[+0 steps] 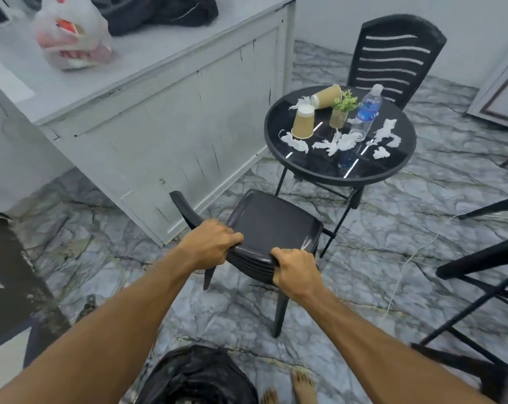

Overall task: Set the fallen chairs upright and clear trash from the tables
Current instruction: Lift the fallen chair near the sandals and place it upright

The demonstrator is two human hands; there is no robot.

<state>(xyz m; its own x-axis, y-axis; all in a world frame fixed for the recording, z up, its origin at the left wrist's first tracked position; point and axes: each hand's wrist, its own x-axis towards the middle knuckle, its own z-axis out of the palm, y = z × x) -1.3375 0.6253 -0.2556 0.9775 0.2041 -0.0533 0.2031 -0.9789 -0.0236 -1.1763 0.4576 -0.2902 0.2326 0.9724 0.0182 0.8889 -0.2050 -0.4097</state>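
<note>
Both the left hand [210, 243] and right hand [295, 272] have fingers clamped on the black plastic chair [271, 221]; pushed forward, it could bump the round black glass table [314, 167] and tip the clear water bottle [366, 112].

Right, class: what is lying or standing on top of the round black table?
On the round black table: an upside-down paper cup, a tipped paper cup, a small potted plant, a water bottle and crumpled tissues. Anything under the upside-down cup is hidden.
</note>
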